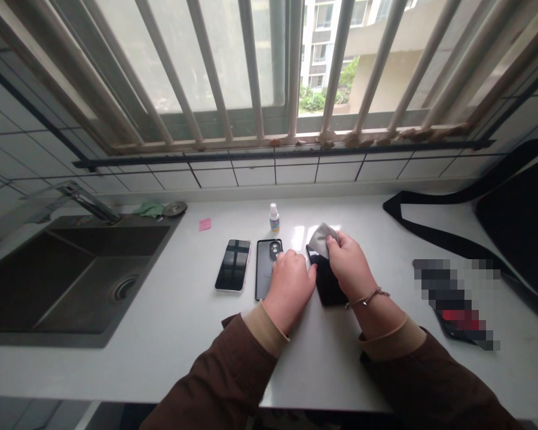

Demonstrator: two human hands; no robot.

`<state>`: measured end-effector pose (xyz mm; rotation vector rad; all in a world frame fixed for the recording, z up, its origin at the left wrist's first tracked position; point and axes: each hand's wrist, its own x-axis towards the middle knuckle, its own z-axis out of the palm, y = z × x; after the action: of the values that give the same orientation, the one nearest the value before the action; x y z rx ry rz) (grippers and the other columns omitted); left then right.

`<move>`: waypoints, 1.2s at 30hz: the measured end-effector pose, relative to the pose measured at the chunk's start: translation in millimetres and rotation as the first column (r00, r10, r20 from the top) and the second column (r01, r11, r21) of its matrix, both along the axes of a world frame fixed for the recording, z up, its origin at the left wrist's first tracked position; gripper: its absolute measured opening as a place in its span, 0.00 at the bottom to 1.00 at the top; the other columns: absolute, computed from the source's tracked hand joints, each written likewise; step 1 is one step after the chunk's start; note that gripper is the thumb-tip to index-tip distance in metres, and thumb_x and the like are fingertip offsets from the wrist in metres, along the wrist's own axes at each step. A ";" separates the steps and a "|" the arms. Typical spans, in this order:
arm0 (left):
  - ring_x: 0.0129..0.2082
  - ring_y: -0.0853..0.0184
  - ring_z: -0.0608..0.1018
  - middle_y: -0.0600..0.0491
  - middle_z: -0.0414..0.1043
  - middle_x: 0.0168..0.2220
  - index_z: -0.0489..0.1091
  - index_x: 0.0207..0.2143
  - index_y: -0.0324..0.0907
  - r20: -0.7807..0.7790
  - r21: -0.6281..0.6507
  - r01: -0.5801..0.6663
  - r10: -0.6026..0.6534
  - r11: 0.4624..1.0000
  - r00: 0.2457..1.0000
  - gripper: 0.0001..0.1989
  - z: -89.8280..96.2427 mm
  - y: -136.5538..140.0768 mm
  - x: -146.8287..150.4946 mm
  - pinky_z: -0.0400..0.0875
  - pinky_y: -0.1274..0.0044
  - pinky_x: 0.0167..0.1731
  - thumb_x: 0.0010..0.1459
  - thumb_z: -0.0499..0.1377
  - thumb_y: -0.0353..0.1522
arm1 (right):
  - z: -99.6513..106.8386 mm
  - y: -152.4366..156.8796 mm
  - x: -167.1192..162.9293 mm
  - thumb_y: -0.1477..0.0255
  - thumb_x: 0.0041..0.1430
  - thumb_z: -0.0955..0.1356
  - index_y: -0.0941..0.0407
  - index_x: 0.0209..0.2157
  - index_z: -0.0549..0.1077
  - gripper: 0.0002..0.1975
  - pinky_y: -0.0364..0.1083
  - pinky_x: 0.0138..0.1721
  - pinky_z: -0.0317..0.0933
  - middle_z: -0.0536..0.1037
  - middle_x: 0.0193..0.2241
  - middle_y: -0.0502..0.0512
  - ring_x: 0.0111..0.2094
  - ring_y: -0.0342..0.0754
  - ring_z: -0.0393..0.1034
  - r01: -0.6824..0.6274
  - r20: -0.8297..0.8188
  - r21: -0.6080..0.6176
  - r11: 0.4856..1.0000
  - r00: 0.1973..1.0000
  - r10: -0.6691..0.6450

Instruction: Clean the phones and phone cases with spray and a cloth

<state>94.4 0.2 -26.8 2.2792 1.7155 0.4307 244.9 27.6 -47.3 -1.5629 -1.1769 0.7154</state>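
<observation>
Right hand point(347, 261) pinched a cloth point(321, 240) at the 12 o'clock end of the black phone point(329, 288). Left hand point(291, 282) lay half-curled over the case point(263, 270), thumb by the phone's 9 o'clock edge; I couldn't tell if it gripped anything. Bottle point(274, 220) stood at the case's 12.
</observation>
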 end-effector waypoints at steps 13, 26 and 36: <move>0.51 0.47 0.76 0.39 0.78 0.46 0.79 0.44 0.39 0.050 -0.028 -0.075 0.076 0.997 0.996 0.11 -4.9 1.2 3.2 0.68 0.61 0.51 0.65 0.62 0.36 | 9.3 -6.9 -10.7 0.59 0.63 0.66 0.55 0.35 0.78 0.15 0.49 0.35 0.60 0.81 0.30 0.55 0.32 0.54 0.72 -0.085 0.050 -0.020 0.996 0.995 0.086; 0.49 0.55 0.78 0.41 0.76 0.49 0.73 0.51 0.40 0.732 -0.151 -0.068 0.158 0.986 0.662 0.18 -4.6 12.3 -6.3 0.71 0.66 0.52 0.66 0.62 0.43 | 2.1 1.3 -9.7 0.50 0.63 0.66 0.56 0.44 0.76 0.24 0.51 0.38 0.71 0.84 0.37 0.58 0.36 0.54 0.78 -0.090 -0.287 0.049 0.995 0.953 0.100; 0.55 0.52 0.81 0.41 0.81 0.52 0.73 0.62 0.39 0.683 -0.424 0.674 0.702 0.605 -0.201 0.30 15.9 -9.0 -14.4 0.72 0.63 0.59 0.75 0.47 0.49 | 24.1 -19.9 -32.3 0.57 0.59 0.76 0.54 0.44 0.79 0.18 0.47 0.37 0.72 0.83 0.34 0.53 0.34 0.49 0.78 -0.262 -0.696 0.122 0.957 0.665 0.270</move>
<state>80.1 -8.9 -11.0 0.3608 0.5125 0.8685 212.6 7.7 -23.2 -0.9330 -0.8048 1.3607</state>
